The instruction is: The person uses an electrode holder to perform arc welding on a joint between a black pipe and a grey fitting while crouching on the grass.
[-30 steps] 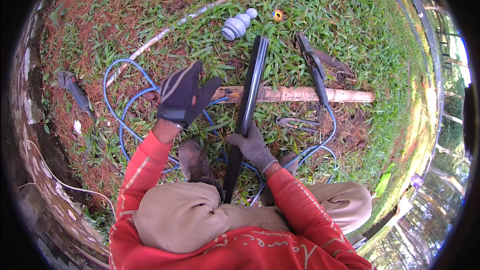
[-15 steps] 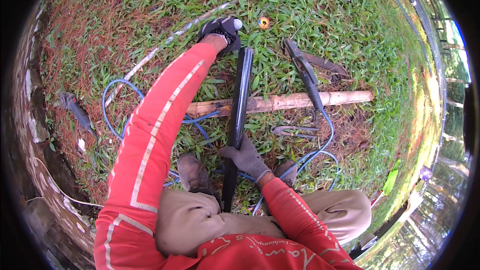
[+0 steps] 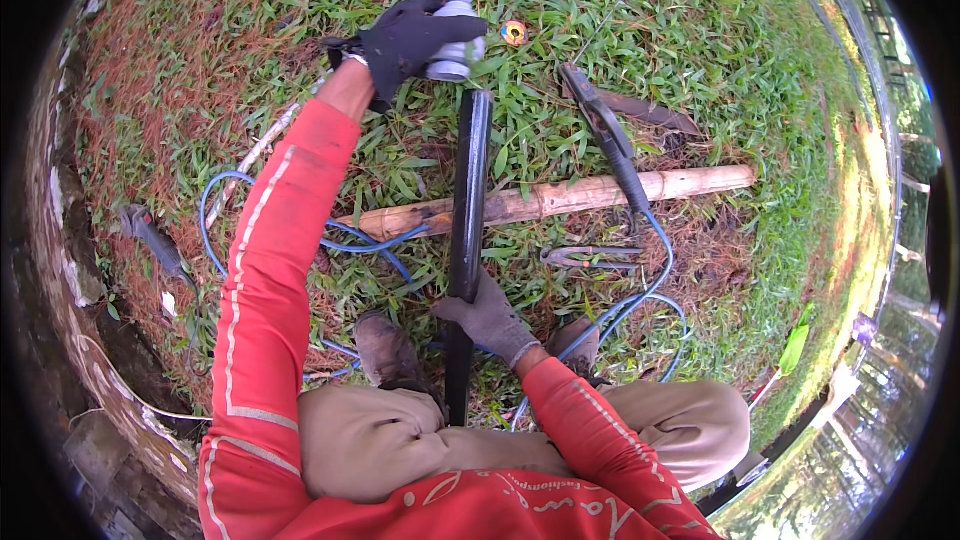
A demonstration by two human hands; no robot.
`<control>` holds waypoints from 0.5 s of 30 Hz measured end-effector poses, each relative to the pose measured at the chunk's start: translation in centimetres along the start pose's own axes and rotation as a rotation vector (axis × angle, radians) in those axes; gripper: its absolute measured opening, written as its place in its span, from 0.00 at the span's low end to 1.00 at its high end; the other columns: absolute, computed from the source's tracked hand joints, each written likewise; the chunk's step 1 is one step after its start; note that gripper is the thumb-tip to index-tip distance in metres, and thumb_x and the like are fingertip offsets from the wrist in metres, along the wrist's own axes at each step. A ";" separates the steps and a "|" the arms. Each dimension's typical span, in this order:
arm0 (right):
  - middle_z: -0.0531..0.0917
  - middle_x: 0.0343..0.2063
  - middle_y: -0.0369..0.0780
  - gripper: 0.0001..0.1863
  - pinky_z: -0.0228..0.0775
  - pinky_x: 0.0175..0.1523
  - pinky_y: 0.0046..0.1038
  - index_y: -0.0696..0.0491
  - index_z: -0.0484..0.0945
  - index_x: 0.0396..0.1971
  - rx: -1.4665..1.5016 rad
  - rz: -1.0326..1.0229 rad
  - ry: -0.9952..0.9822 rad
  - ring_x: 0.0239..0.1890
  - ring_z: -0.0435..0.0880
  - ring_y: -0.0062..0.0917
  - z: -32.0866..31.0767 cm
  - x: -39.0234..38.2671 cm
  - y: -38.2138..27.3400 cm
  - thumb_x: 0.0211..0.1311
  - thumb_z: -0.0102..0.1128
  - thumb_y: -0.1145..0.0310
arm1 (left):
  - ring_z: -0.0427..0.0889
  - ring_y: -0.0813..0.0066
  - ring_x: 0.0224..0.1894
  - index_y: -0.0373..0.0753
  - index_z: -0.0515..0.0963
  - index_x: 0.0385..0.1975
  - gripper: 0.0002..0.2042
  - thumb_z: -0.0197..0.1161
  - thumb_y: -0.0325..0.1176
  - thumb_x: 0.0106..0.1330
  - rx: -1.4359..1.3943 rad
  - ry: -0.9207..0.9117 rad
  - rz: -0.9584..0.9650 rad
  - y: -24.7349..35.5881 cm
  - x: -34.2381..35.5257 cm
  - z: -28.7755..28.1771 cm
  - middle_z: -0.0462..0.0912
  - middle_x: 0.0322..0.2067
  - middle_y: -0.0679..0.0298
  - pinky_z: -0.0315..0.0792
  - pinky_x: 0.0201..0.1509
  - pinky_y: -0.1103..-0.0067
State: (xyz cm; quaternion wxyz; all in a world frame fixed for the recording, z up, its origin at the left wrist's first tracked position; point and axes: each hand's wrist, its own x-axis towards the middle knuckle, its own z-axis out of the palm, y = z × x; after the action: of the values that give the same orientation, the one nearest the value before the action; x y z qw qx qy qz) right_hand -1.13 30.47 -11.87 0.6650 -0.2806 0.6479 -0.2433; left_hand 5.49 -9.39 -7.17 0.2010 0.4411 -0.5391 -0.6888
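Observation:
My left hand (image 3: 410, 40), in a black glove, grips a grey stepped plastic piece with a round knob (image 3: 452, 67) just beyond the top end of a glossy black tube (image 3: 471, 170). My right hand (image 3: 480, 318), in a grey knit glove, is closed around the lower part of that tube, which stands between my boots (image 3: 385, 348). Behind the tube a bamboo pole (image 3: 560, 198) lies across the grass. To the right lies a black electrode holder (image 3: 610, 130) on a blue cable (image 3: 655, 280), with pliers (image 3: 580, 258) below it.
A grey power tool (image 3: 155, 240) with a cord lies at the left, near a mottled stone edge (image 3: 88, 350). A long pale pole (image 3: 270, 140), a small orange roll (image 3: 515, 32) and a dark flat piece (image 3: 650, 112) lie on the grass (image 3: 680, 30).
My left hand has reached forward from beside the tube to the grey piece and taken hold of it, shifting it slightly. My right hand stays on the tube.

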 end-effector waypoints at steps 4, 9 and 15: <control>0.89 0.46 0.44 0.37 0.82 0.59 0.39 0.60 0.77 0.63 0.027 -0.019 -0.012 0.49 0.90 0.33 0.9 0.3 0.1 0.61 0.83 0.55 | 0.93 0.69 0.51 0.32 0.77 0.73 0.38 0.83 0.47 0.69 0.022 0.017 0.213 -4.8 3.5 1.0 0.91 0.56 0.56 0.89 0.56 0.71; 0.88 0.46 0.44 0.38 0.82 0.59 0.38 0.60 0.76 0.64 -0.005 -0.009 0.008 0.48 0.89 0.32 0.3 0.1 0.1 0.61 0.83 0.55 | 0.92 0.74 0.47 0.34 0.80 0.68 0.34 0.82 0.50 0.70 0.179 -0.013 0.077 -5.1 3.0 2.7 0.91 0.53 0.60 0.88 0.48 0.75; 0.88 0.46 0.44 0.38 0.82 0.59 0.38 0.60 0.76 0.64 0.001 0.003 -0.006 0.49 0.89 0.32 0.2 -0.2 -0.8 0.62 0.83 0.56 | 0.90 0.80 0.39 0.39 0.84 0.62 0.29 0.81 0.53 0.71 0.150 -0.125 -0.039 -4.0 1.8 2.6 0.92 0.45 0.66 0.83 0.36 0.78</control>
State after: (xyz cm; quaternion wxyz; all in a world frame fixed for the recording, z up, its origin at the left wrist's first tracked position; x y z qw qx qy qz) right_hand -0.95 30.02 -11.15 0.6675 -0.2802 0.6461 -0.2418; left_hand 3.16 -7.97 -11.48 0.1199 0.4213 -0.5919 -0.6766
